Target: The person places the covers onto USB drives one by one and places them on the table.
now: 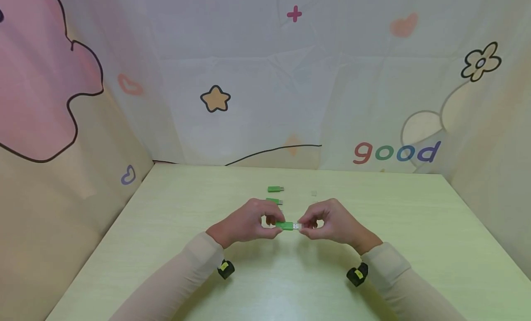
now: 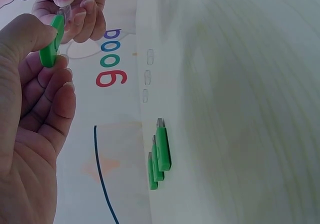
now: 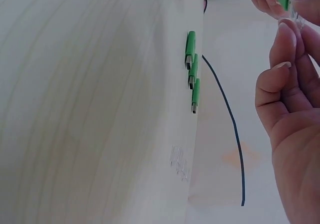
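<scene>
Above the table, my left hand pinches a green USB stick between thumb and fingers, its metal plug pointing right. My right hand pinches a small clear cap at the plug end of that stick. The cap appears to be over part of the plug; how far on it sits I cannot tell, as fingertips cover much of it.
Behind the hands, three more green USB sticks lie in a row on the pale table, plugs bare. Three clear caps lie in another row to their right. A printed cloth hangs behind the table.
</scene>
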`<state>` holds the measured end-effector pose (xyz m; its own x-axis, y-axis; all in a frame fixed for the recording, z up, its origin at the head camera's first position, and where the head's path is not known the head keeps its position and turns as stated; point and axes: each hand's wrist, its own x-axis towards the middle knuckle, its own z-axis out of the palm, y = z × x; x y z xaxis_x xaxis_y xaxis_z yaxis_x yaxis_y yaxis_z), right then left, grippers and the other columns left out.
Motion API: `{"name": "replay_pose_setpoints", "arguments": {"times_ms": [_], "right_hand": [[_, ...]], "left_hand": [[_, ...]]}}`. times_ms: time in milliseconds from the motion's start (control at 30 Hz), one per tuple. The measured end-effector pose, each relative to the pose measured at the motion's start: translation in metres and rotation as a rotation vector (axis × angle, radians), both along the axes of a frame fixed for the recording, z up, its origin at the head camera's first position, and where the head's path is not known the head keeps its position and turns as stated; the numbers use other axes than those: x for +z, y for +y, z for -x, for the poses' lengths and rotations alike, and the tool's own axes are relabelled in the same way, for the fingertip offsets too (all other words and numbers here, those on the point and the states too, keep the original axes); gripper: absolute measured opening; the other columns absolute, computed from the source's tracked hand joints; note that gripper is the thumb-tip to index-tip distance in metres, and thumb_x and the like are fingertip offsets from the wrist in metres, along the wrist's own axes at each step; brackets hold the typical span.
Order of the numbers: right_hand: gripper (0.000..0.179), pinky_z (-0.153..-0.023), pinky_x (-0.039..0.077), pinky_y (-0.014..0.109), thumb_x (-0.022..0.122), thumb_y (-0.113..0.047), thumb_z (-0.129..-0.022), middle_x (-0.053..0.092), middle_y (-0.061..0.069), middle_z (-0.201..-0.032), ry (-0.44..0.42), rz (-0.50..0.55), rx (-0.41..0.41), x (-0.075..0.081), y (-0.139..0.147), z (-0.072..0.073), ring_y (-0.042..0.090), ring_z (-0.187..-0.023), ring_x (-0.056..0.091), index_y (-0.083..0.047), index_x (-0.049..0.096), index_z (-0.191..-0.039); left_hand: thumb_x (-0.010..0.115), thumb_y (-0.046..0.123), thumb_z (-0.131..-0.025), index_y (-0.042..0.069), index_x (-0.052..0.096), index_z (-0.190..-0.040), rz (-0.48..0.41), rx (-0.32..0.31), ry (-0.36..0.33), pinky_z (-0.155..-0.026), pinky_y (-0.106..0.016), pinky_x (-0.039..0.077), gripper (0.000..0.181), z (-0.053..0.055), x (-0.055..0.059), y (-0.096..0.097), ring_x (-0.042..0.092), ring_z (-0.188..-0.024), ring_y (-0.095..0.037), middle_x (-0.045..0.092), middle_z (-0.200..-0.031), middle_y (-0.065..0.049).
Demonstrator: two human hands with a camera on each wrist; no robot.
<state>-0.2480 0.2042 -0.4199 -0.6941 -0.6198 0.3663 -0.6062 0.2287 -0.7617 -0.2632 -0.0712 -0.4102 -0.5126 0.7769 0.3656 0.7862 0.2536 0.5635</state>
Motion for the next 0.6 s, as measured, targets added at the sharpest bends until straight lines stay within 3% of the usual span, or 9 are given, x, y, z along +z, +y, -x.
{"name": "replay_pose_setpoints", "arguments": {"times_ms": [333,600], "right_hand": [[0.013,-0.061,0.055,0.026,0.080,0.007,-0.080,0.073,0.004,-0.077,0.034,-0.021,-0.011,-0.0021,-0.0012,0.0011,0.007,-0.066,0.061,-0.002,0.079,-0.089],[0.015,-0.061,0.057,0.030,0.082,0.000,-0.082,0.074,-0.001,-0.078,0.030,-0.005,0.012,0.0011,-0.0014,0.0002,0.009,-0.067,0.063,-0.012,0.081,-0.090]], "left_hand": [[0.076,0.008,-0.089,0.017,0.075,-0.095,0.019,0.005,0.004,-0.073,-0.033,0.059,0.011,-0.0002,0.0006,0.0016,0.062,-0.079,-0.011,0.069,-0.090,0.008],[0.075,0.006,-0.089,0.015,0.075,-0.095,0.017,-0.007,-0.019,-0.073,-0.037,0.059,0.011,-0.0010,0.0026,0.0025,0.064,-0.079,-0.019,0.070,-0.091,0.005]]}}
